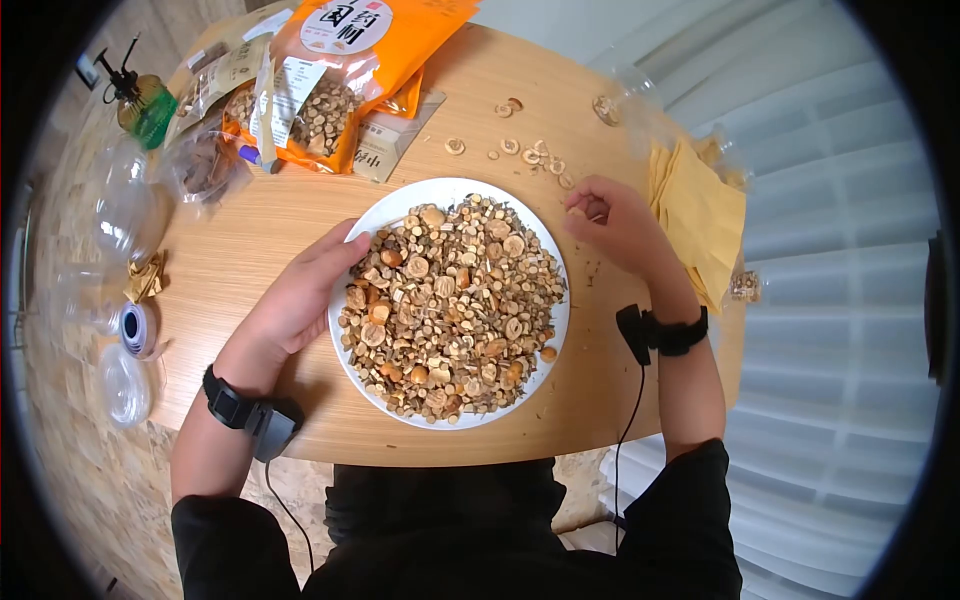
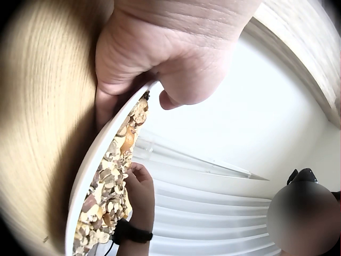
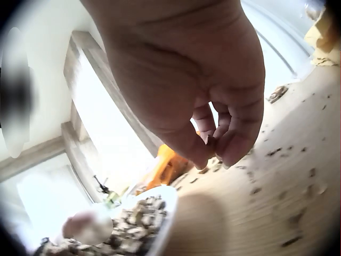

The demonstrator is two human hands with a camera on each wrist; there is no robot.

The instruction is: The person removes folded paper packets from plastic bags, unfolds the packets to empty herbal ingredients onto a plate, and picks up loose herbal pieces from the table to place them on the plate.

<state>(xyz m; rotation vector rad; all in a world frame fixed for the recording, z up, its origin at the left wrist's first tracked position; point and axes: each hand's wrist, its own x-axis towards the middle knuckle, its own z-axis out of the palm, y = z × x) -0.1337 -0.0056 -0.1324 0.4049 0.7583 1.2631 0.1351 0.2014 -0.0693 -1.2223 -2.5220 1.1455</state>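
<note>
A white plate [image 1: 455, 424] heaped with dried herb pieces [image 1: 450, 320] lies near the front of the wooden table. My left hand [image 1: 305, 295] grips its left rim, thumb over the edge and fingers beneath, as the left wrist view shows. Beyond the plate's right side, my right hand [image 1: 615, 228] is held low over the table. Its thumb and forefinger pinch a small dark herb piece [image 3: 210, 142], mostly hidden by the fingertips. Several round dried slices [image 1: 540, 155] are scattered on the table just past that hand.
An orange herb bag [image 1: 395, 60] lies at the back left, with a spray bottle [image 1: 145, 110] beside it. Clear plastic containers [image 1: 130, 215] and a tape roll [image 1: 138, 330] line the left edge. Yellow cloths [image 1: 700, 215] lie at the right edge; dark crumbs dot the tabletop.
</note>
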